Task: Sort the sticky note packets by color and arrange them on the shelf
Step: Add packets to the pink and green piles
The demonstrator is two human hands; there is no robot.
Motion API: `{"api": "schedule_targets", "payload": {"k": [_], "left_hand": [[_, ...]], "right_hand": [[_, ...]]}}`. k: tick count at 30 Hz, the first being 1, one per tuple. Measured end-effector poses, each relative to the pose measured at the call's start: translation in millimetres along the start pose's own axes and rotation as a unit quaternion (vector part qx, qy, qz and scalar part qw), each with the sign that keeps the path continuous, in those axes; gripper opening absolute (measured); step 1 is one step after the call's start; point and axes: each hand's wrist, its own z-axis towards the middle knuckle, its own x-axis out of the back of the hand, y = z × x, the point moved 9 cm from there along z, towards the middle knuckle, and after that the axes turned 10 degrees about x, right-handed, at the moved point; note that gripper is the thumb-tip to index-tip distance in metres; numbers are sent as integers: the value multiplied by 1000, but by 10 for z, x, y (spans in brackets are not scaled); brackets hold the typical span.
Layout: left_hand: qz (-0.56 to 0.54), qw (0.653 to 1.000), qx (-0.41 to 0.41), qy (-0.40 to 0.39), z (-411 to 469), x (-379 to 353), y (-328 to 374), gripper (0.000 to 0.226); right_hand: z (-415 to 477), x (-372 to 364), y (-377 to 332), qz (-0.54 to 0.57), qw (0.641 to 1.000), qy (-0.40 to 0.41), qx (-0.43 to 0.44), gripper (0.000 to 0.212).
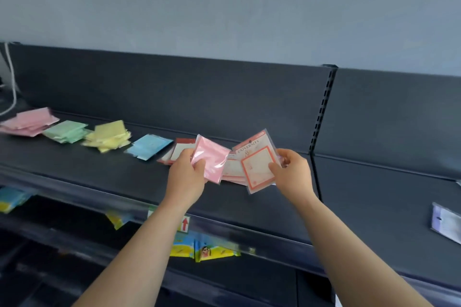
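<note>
Head view: over the dark shelf (104, 172), the left hand (185, 177) pinches a pink packet (212, 159) while the right hand (291, 172) grips orange-bordered packets (257, 164). Pink (30, 121), green (66, 131), yellow (108, 138) and blue (149, 146) piles lie in a row to the left.

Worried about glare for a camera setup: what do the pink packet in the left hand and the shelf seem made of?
The pink packet, held in the left hand, looks like paper in a clear glossy plastic sleeve: pale sheen streaks cross it. The shelf looks like dark grey painted metal, matte: its surface is dull, with a slotted upright. Neither is certain.
</note>
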Motion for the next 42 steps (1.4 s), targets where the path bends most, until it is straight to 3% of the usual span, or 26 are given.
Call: {"api": "schedule_targets", "payload": {"k": [10,14,18,23,27,30,35,42], "left_hand": [[-7,999,39,14,264,274,-288,28],[-10,998,46,30,380,317,-372,24],[-14,998,51,38,430,308,-455,27],[-20,998,45,39,540,399,-497,25],[-47,998,28,40,733,603,-515,18],[-70,997,18,32,907,821,-540,16],[-59,998,-6,-8,1256,1273,-664,20],[-56,996,-16,-68,1739,2118,-943,24]], "right_hand": [[285,-600,160,-17,998,-34,-46,29],[407,-722,136,-123,991,-54,-8,22],[416,-859,179,-285,951,-117,15,29],[474,-946,21,-337,933,-115,56,30],[485,-1365,-394,-243,948,-124,165,32],[430,-1833,-702,-164,956,-155,188,34],[405,-2608,-1105,-64,968,-185,158,43],[440,-3591,-1437,-22,980,-172,92,20]]}}
